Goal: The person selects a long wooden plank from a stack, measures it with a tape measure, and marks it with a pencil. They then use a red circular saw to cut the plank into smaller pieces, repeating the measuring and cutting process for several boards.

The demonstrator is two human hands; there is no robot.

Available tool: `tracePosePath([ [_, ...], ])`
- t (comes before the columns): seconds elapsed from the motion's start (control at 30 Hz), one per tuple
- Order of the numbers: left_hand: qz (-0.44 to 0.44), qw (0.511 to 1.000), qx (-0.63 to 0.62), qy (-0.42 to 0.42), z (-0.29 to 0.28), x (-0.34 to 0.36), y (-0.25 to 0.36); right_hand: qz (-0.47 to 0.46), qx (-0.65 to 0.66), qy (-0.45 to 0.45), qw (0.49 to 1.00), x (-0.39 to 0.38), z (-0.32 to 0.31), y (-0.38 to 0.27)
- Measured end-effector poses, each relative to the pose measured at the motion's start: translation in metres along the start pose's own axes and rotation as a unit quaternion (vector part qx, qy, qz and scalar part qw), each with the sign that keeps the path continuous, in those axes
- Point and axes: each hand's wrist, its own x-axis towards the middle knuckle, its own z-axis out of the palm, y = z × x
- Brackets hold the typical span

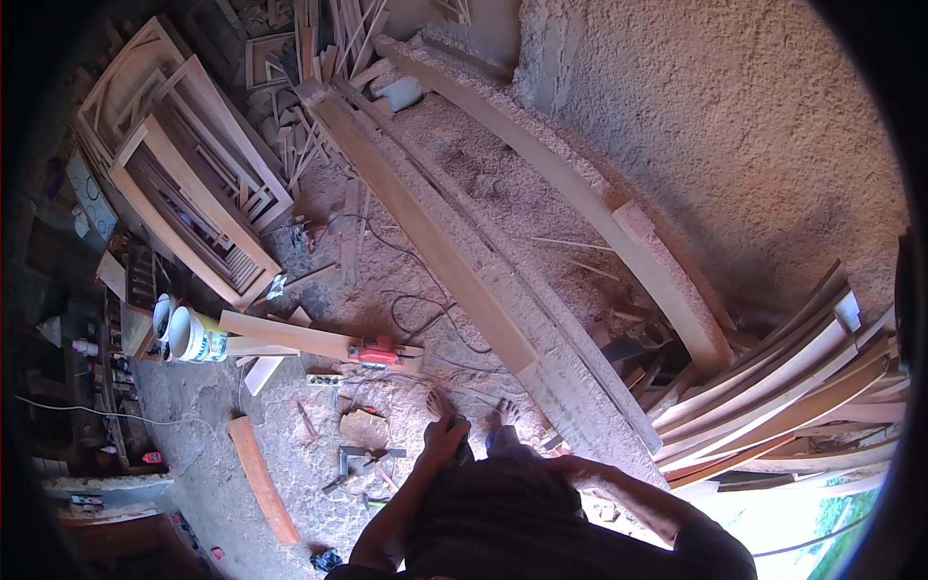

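Observation:
My left hand (445,440) is raised before my dark clothing at bottom centre, fingers closed round a small dark object (462,437) that I cannot make out. My right arm reaches in from the lower right to my right hand (570,468), whose fingers are hidden against my body. My bare feet show on the shavings-covered floor. Ahead to the left, a red power planer (382,353) rests on a wooden board, with cables around it. A metal square (344,464) and other small tools lie left of me. A long dusty wooden beam (435,251) runs diagonally past my right side.
Stacked wooden frames (193,184) lean at the upper left, near white buckets (193,336). A curved beam (541,174) lies along the rough wall. Bent planks (773,387) are piled at the right. A loose board (261,474) lies at the lower left.

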Motion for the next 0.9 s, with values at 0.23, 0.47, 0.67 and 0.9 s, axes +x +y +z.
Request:
tracePosePath([
  [0.23, 0.103, 0.991, 0.077, 0.030, 0.023, 0.016, -0.015, 0.113, -0.200, -0.013, 0.973, 0.086, 0.014, 0.019],
  [0.47, 0.074, 0.990, 0.084, -0.081, 0.021, -0.002, 0.088, 0.165, -0.287, 0.023, 0.943, 0.100, 0.002, 0.017],
  [0.67, 0.092, 0.986, -0.021, -0.137, 0.028, 0.003, 0.128, 0.157, -0.354, 0.045, 0.921, 0.086, -0.011, -0.007],
  [0.9, 0.121, 0.976, -0.028, -0.178, 0.038, 0.011, 0.151, -0.004, -0.184, 0.164, 0.969, -0.034, -0.017, 0.029],
])
